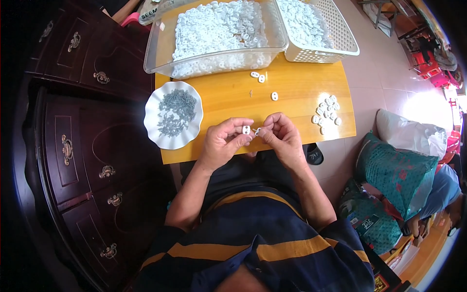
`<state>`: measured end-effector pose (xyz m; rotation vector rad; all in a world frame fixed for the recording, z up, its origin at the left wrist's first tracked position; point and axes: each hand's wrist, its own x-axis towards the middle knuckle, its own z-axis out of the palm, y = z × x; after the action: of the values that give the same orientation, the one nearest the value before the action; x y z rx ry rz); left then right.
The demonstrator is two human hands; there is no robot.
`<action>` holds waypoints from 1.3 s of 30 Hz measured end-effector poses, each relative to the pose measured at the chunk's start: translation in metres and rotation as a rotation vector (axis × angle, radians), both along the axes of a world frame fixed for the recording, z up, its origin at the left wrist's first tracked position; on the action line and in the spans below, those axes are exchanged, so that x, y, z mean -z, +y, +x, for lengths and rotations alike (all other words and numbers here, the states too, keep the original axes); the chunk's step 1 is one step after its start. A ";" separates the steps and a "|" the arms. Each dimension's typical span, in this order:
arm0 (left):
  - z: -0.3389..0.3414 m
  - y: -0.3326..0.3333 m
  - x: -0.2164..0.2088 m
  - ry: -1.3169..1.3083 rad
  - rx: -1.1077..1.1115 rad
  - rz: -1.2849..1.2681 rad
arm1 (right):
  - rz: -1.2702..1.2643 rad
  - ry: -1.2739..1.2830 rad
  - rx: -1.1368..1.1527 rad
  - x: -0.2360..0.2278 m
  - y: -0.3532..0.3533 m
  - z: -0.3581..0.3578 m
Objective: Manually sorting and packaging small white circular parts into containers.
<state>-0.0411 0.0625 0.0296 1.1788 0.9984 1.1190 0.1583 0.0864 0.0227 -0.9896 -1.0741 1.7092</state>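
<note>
Above the near edge of the table, my left hand point(224, 141) pinches a small white oval plastic piece with two dark holes point(246, 130) between thumb and fingers. Close beside it, my right hand point(283, 136) is closed on a small white looped piece point(258, 131), whose exact kind is too small to make out. The two pieces nearly meet; whether they touch I cannot tell. Left of my hands, a white scalloped plate point(152, 127) carries a heap of small slim grey metal pieces point(178, 112). One loose two-holed white piece point(274, 96) lies beyond my right hand.
At the far side stand a clear plastic bin point(160, 48) and a white perforated basket point(343, 39), both full of white pieces. A cluster of two-holed pieces point(327, 115) lies on the wooden table point(311, 80) at right. Dark drawers point(73, 146) flank the left; stuffed bags point(396, 170) sit rightward.
</note>
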 end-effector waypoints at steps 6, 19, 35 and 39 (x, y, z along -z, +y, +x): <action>-0.001 0.002 -0.009 0.208 -0.017 0.092 | -0.047 -0.027 -0.051 -0.008 0.003 0.002; -0.004 0.004 -0.006 0.288 0.012 0.154 | 0.004 -0.001 -0.105 0.000 0.003 0.003; 0.000 0.006 -0.008 0.303 0.052 0.173 | -0.027 0.021 -0.132 0.009 0.002 0.009; 0.000 0.007 -0.009 0.301 0.091 0.175 | -0.092 0.097 -0.152 0.010 0.002 0.010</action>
<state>-0.0410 0.0698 0.0384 1.5520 1.0772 0.9897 0.1680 0.0880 0.0125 -0.8912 -1.0373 1.9247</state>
